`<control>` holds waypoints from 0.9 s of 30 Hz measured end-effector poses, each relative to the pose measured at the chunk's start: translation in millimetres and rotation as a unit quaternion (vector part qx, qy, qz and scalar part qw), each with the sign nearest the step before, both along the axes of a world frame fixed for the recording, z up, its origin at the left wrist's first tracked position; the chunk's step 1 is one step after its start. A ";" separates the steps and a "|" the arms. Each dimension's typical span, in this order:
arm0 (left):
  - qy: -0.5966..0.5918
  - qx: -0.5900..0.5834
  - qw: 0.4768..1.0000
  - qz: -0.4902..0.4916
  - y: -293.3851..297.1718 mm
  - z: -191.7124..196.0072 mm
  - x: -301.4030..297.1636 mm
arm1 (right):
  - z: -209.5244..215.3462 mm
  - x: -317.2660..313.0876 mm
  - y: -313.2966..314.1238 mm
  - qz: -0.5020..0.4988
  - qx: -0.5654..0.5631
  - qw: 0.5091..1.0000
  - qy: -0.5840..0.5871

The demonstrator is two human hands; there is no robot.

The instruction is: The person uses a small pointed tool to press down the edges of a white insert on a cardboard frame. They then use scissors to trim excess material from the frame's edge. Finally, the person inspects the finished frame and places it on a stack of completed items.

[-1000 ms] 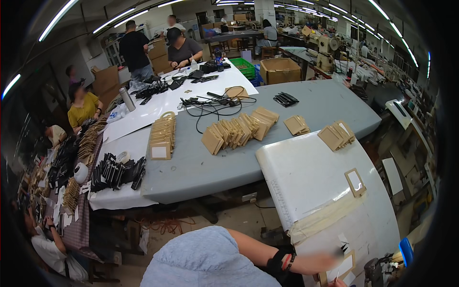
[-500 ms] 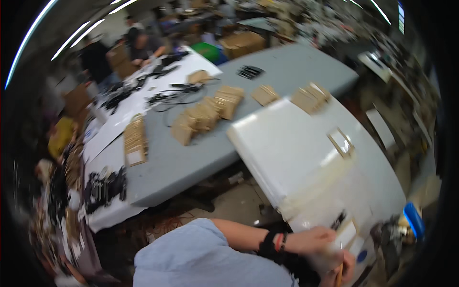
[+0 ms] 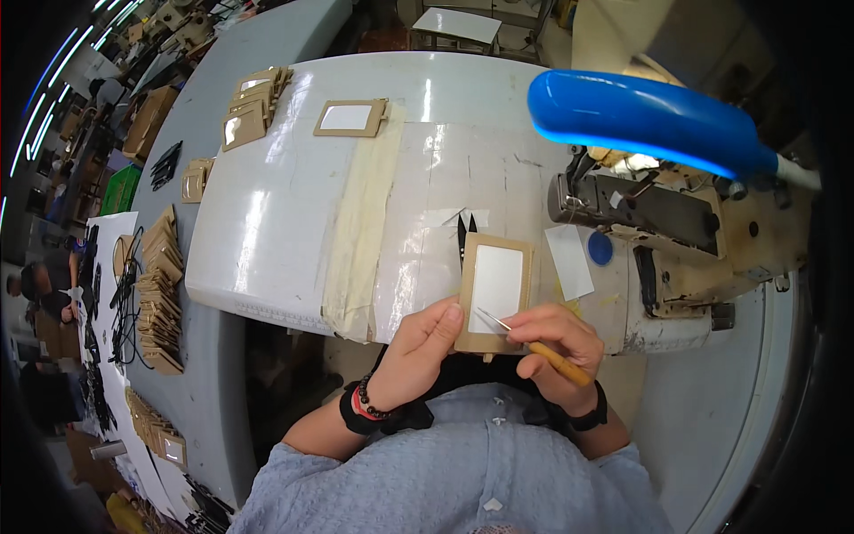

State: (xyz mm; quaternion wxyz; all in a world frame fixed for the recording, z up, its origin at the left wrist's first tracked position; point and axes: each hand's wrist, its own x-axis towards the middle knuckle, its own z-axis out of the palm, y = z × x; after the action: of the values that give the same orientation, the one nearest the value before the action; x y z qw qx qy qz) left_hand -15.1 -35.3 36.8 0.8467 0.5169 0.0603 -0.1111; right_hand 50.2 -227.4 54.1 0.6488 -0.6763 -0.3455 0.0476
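At the lower centre of the frame, a tan holder with a white window is held upright, close to the near edge of a white worktop. Its lower left edge is gripped by the left hand, with the thumb laid on the front face. In the right hand, to the right of the holder, the wooden handle of an awl is gripped by closed fingers. The awl's metal point is aimed up and left across the lower part of the window; whether the surface is touched cannot be told.

Just behind the holder's upper left corner, a black pointed tool is partly hidden. To the right of the holder, a white slip and a blue disc are seen side by side, near a sewing machine. The upper right is crossed by a blue lamp.

At the upper centre left, a single tan holder is laid flat, and farther left a cluster of tan holders is overlapped. At the left, a row of tan holders is set on a grey table.
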 end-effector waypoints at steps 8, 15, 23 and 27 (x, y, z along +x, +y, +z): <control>-0.006 0.086 0.996 0.009 2.1 8.3 -0.9 | -0.4 1.6 3.2 0.016 -0.005 1.000 -0.020; -0.012 0.091 0.996 -0.001 2.5 14.4 0.3 | -1.8 3.3 3.3 0.022 -0.007 0.999 -0.027; -0.024 0.117 0.993 -0.006 2.7 17.2 0.8 | -1.3 4.0 4.8 0.024 -0.012 0.999 -0.035; -0.028 0.123 0.992 -0.010 3.3 17.6 0.7 | -3.4 3.5 8.0 0.010 -0.003 0.999 -0.052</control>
State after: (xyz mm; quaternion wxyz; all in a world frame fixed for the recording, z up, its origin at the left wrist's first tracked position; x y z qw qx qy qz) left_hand -14.4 -32.0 54.4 0.7767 0.6207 0.0445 -0.0972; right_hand 53.7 -219.4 50.7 0.6273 -0.6765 -0.3852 0.0199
